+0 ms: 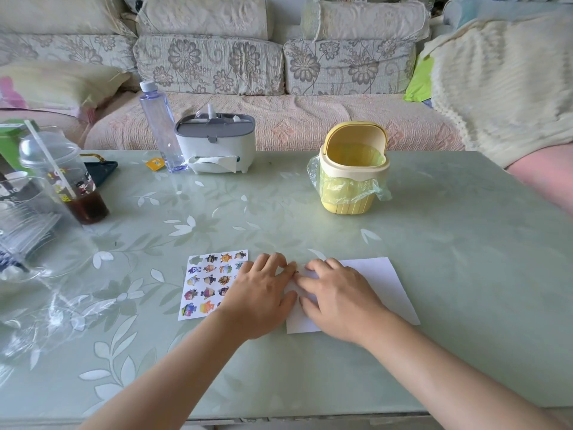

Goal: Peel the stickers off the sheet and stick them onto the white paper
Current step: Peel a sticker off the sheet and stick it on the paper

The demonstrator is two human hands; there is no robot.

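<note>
Head view: left hand (263, 294) and right hand (339, 294) are meeting at far-left corner of white paper (383, 283); right fingers spreading flat, left fingertips touching a sticker (296, 272), pinch unclear; sticker sheet (206, 283) lying just left of paper. Probably flimsy, tacky: handle by edge.

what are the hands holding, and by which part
Left hand and right hand meet fingertips over a small sticker on the white paper, far left corner; pinched or pressed cannot be told.

One yellow bin (347, 193); left of it one bottle (156, 125), one tissue box (215, 144); nearer, one white paper (384, 283), one sheet (198, 301) of perhaps sixteen stickers (209, 279).
</note>
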